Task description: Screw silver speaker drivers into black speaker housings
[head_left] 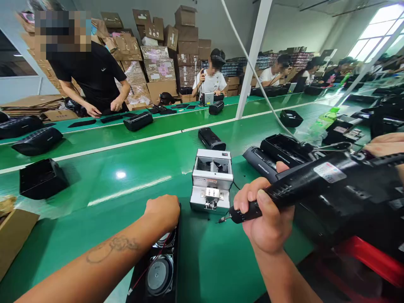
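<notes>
The left hand is on the far end of the black speaker panel, its fingers too hidden to tell whether they grip; the panel extends below it. Right of that hand sits the screw feeder. The right hand grips the electric screwdriver, tip pointing left, near the feeder's base.

Green bench – white metal device, black housings – speaker panel.

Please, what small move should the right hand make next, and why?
Perhaps the right hand should turn the screwdriver slightly to check its tip: it is near the front of the silver machine, but whether it carries a screw is unclear. The left hand is at the speaker panel.
</notes>
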`<act>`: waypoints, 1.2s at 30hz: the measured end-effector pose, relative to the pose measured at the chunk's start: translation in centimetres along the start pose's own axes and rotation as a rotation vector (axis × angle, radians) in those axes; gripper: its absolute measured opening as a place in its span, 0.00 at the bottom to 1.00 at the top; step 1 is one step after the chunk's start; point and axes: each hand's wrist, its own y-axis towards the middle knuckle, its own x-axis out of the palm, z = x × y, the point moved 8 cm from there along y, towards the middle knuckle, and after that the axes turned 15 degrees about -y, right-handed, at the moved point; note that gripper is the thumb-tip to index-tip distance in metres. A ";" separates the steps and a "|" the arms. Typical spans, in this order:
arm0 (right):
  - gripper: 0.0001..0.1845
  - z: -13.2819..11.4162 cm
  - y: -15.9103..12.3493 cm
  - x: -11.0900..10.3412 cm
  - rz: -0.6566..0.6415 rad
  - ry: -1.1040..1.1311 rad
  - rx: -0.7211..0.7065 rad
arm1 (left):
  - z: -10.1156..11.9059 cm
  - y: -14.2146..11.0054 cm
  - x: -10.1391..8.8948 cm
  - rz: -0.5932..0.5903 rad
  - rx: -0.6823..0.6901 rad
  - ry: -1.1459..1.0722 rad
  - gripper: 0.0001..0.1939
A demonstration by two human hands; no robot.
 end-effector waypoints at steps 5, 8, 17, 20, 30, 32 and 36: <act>0.29 -0.3 -0.7 -1.3 0.053 0.024 0.093 | 0.8 -0.7 0.3 0.012 0.028 0.025 0.15; 0.33 0.4 -0.9 -2.4 0.090 0.029 0.178 | 1.1 -0.5 0.8 -0.005 0.043 0.045 0.17; 0.34 1.9 -1.8 -1.8 0.018 -0.007 0.138 | -0.3 0.4 1.2 0.003 0.244 0.099 0.14; 0.33 2.1 -2.2 -1.7 -0.007 -0.009 0.141 | -0.3 0.8 1.6 -0.019 0.298 0.103 0.13; 0.30 3.4 -2.6 -1.4 -0.017 -0.024 0.189 | 0.0 0.5 1.4 0.001 0.579 -0.014 0.03; 0.30 3.6 -2.8 -1.5 -0.010 -0.027 0.203 | -0.4 -0.5 0.4 0.048 0.652 -0.066 0.03; 0.30 4.0 -3.1 -2.1 0.016 -0.084 0.211 | -0.8 -2.3 -4.0 0.238 0.728 -0.212 0.10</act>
